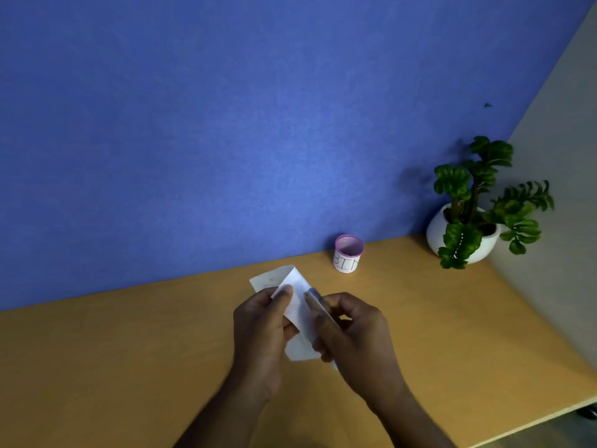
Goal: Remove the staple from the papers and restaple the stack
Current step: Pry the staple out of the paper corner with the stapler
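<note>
A small stack of white papers (298,307) is held above the wooden desk, its top sheet folded back at the far end. My left hand (261,331) grips the stack's left edge, thumb on top. My right hand (352,334) holds a slim grey metal tool (318,302), likely a stapler or staple remover, with its tip against the papers' right edge. The staple itself is too small to see.
A small pink-rimmed cup labelled "BIN" (347,255) stands at the back of the desk (129,350) against the blue wall. A green plant in a white pot (468,227) sits in the back right corner. The desk's edge runs along the right.
</note>
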Motion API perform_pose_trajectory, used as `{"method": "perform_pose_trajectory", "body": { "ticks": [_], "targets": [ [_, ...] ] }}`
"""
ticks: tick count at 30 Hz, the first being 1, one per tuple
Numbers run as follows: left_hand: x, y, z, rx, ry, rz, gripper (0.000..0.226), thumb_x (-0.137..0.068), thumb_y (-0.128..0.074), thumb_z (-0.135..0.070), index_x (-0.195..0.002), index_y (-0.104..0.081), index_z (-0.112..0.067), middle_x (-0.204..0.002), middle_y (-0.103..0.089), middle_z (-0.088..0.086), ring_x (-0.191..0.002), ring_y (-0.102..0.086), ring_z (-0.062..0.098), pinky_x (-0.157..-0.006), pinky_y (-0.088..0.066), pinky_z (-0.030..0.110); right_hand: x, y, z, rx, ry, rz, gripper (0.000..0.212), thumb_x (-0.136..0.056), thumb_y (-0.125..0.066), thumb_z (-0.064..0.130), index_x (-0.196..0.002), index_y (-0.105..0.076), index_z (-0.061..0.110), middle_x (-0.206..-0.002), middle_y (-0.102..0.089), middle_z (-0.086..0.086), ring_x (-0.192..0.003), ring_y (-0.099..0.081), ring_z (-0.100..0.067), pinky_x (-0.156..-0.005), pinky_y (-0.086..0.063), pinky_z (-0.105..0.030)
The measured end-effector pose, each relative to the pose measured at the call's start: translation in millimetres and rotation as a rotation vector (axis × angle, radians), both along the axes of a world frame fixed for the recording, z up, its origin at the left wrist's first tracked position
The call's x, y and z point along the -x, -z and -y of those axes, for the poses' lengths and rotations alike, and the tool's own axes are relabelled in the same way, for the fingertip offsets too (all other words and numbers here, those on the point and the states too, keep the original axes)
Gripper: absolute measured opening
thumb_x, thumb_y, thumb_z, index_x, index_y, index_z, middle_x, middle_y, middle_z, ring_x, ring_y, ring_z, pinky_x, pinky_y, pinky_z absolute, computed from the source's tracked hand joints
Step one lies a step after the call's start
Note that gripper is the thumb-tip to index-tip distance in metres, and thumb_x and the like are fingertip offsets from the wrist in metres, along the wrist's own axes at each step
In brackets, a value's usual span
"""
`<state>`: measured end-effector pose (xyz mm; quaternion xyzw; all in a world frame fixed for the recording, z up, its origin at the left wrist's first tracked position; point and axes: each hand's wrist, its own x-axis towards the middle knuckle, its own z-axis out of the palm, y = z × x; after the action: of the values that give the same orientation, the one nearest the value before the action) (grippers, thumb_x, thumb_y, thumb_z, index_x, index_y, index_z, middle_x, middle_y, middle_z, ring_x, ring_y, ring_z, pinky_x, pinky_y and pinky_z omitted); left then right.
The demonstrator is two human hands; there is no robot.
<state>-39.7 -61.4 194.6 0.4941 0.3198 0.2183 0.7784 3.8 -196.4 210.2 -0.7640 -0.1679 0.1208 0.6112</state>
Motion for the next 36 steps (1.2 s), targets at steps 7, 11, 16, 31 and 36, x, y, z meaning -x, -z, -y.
{"method": "perform_pose_trajectory", "body": {
  "ticks": [7, 11, 16, 31, 36],
  "targets": [
    [6.0, -10.0, 26.5, 0.063, -0.075, 0.081, 0.023, -0.106, -0.066, -0.011, -0.1, -0.084, 0.001, -0.092, -0.085, 0.019, -0.084, -0.082, 0.03, -0.071, -0.065, 0.036, 10.1, 0.8, -11.3, 0.121, 0.122, 0.335, 0.021, -0.089, -0.082, 0.033, -0.075, -0.071, 0.022, -0.069, -0.069, 0.005, -0.064, -0.062, -0.017, -0.06, -0.051, -0.03],
    [7.5, -13.5, 33.7, 0.089, -0.152, 0.129, 0.02, -0.106, -0.065, -0.007, -0.106, -0.081, 0.005, -0.091, -0.083, 0.015, -0.082, -0.078, 0.023, -0.066, -0.065, 0.028, 11.6, -0.1, -9.4, 0.147, 0.186, 0.419, 0.025, -0.085, -0.083, 0.021, -0.074, -0.064, 0.033, -0.066, -0.064, 0.017, -0.068, -0.061, -0.005, -0.06, -0.041, -0.011],
    [11.0, -13.8, 40.7, 0.017, -0.162, 0.167, 0.02, -0.104, -0.065, -0.001, -0.1, -0.084, -0.003, -0.092, -0.084, 0.015, -0.084, -0.077, 0.02, -0.07, -0.065, 0.028, 15.0, -8.3, -9.0, 0.077, 0.182, 0.456, 0.017, -0.088, -0.084, 0.02, -0.085, -0.07, 0.03, -0.085, -0.068, 0.013, -0.069, -0.062, -0.011, -0.058, -0.045, -0.019],
    [14.7, -12.0, 48.1, -0.252, -0.213, 0.089, 0.019, -0.099, -0.07, -0.024, -0.091, -0.085, -0.015, -0.086, -0.084, 0.003, -0.082, -0.074, 0.012, -0.076, -0.061, 0.036, 17.4, -7.9, -7.9, 0.07, 0.169, 0.508, 0.01, -0.092, -0.081, 0.023, -0.085, -0.074, 0.027, -0.068, -0.061, 0.016, -0.065, -0.057, -0.006, -0.06, -0.036, -0.008],
    [15.4, -13.6, 53.4, -0.32, -0.211, 0.057, 0.029, -0.105, -0.067, -0.008, -0.08, -0.08, -0.015, -0.071, -0.075, 0.013, -0.07, -0.069, 0.01, -0.07, -0.061, 0.036, 15.0, -2.9, -7.6, 0.161, 0.203, 0.592, 0.015, -0.091, -0.083, 0.017, -0.105, -0.082, 0.017, -0.084, -0.071, 0.008, -0.075, -0.056, 0.004, -0.072, -0.038, 0.001]
  ]
}}
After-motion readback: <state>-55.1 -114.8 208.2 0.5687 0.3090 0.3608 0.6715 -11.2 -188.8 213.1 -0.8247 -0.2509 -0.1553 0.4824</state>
